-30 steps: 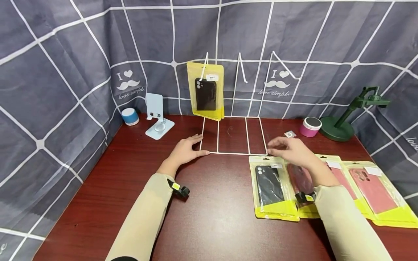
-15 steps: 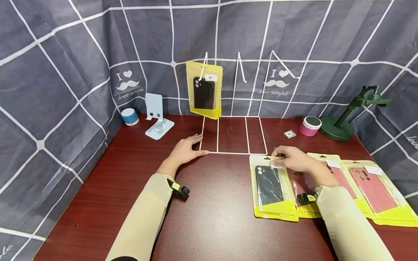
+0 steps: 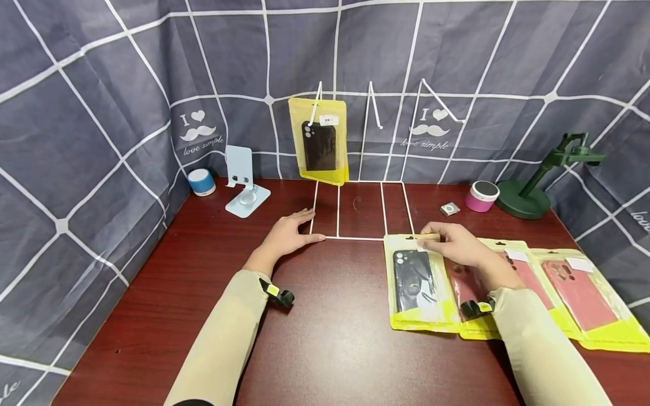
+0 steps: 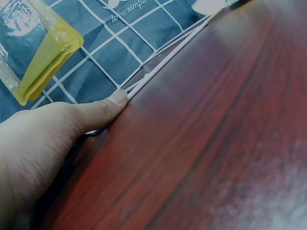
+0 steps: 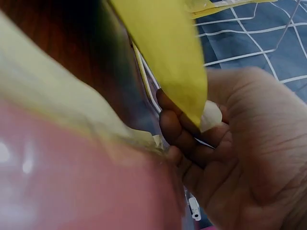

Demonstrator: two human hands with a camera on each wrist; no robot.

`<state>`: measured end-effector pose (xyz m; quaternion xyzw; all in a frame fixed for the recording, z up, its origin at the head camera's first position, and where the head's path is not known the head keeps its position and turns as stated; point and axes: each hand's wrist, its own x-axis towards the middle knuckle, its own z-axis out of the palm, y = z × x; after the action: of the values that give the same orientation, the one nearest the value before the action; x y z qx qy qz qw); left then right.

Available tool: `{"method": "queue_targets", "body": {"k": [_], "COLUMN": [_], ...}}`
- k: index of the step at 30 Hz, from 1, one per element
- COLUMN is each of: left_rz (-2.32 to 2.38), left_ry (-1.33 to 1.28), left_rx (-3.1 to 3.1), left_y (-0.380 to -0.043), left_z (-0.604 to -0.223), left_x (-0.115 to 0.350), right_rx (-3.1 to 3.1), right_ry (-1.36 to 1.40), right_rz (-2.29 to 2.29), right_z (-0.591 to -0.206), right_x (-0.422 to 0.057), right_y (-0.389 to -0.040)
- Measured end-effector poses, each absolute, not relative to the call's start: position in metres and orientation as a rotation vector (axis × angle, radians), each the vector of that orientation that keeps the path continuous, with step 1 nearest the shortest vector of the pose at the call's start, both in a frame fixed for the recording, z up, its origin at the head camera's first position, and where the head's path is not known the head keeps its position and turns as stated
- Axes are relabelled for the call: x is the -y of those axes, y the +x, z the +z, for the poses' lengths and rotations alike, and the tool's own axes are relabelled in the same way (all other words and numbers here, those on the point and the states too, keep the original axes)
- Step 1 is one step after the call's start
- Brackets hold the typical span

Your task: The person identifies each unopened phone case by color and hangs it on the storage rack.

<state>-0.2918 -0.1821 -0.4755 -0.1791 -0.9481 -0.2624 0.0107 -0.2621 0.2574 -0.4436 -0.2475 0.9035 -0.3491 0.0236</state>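
Note:
My right hand (image 3: 457, 247) pinches the top right corner of a clear-and-yellow zip pouch (image 3: 417, 282) with a black phone case in it. In the right wrist view the pouch's yellow edge (image 5: 165, 52) stands between thumb and curled fingers. The pouch's top overlaps the front right corner of a white wire display rack (image 3: 355, 238). At the rack's front left corner rests my left hand (image 3: 286, 235), fingers and thumb extended; its thumb (image 4: 108, 108) touches the front wire in the left wrist view. Another pouched black phone case (image 3: 320, 148) hangs on the rack's left hook.
Several pouches with pink or red phone cases (image 3: 584, 293) lie to the right, partly under my right arm. Behind them are a small silver clip-on player (image 3: 449, 209), a pink speaker (image 3: 482, 197) and a green stand (image 3: 525, 197). A pale blue phone stand (image 3: 241, 175) and blue speaker (image 3: 202, 181) stand back left.
My right hand has come down from the rack's right corner and taken hold of the nearest pouch, whose top has risen and shifted slightly left. My left hand has stayed put.

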Motion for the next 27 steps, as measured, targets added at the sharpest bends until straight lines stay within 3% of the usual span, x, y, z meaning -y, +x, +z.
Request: {"method": "queue_targets", "body": {"k": [6,15,27], "left_rz": [-0.827,-0.807,-0.828], "left_ry": [-0.555,-0.578,-0.55], "left_rx": [2.963,2.954,2.967], "left_y": [-0.292,-0.292,-0.291], "left_z": [-0.475,-0.477,-0.475], "left_x": [0.183,0.184,0.182], "right_rx": [-2.662,-2.443,-2.438], "right_ry": [-0.722,-0.425,-0.476], "right_rz": [-1.291,-1.468,-1.512], "right_z": [-0.449,-0.458,-0.462], "right_x": [-0.261,-0.265,-0.266], "right_y": [-0.265,-0.265,-0.269]}}
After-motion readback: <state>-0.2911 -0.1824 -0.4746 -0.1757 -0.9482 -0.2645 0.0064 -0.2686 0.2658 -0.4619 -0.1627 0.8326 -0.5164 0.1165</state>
